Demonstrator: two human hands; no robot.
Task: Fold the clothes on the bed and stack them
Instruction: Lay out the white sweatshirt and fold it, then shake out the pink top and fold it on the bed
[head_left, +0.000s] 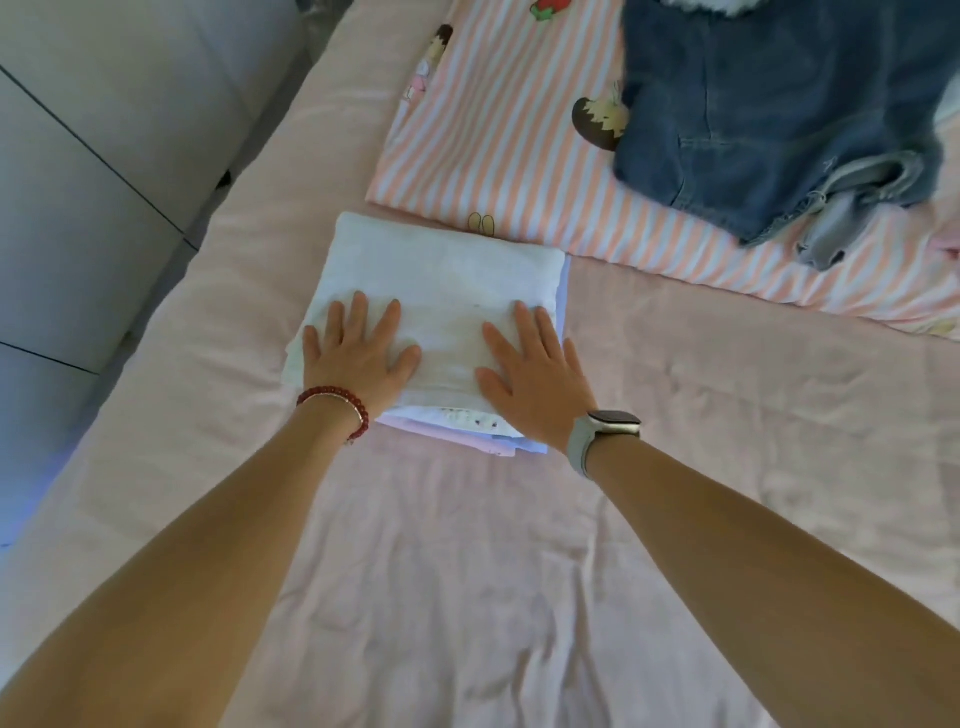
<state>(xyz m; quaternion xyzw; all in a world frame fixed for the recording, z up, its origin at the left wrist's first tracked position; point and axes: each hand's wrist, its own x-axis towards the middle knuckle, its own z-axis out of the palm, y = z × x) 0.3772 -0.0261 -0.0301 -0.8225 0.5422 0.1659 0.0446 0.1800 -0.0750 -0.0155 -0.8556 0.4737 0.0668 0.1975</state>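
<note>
Both hands lie flat, palms down, on a folded white garment (441, 291). Left hand (358, 353): fingers straight and spread, pressing the left half of the garment near its near edge; nothing grasped. Right hand (530, 369): fingers straight, slightly spread, pressing the right half; nothing grasped.

The white garment is the top layer of a small stack (498, 444) on the bed (467, 571). Beneath it, edges of other folded pieces stick out at the near side and along the right side: pale pink and pale blue. Their number cannot be told.

The stack sits on the pink sheet, toward the left side of the bed. Its far edge touches or just overlaps a pink-and-white striped cloth (493, 130) with cartoon prints, spread flat further up the bed.

A blue denim garment (769, 114) lies crumpled, unfolded, on the striped cloth at upper right, well apart from the stack.

Left wrist: red bead bracelet (337, 402). Right wrist: watch (610, 423) with a light strap.

Grey floor (78, 208) at left of the bed.
</note>
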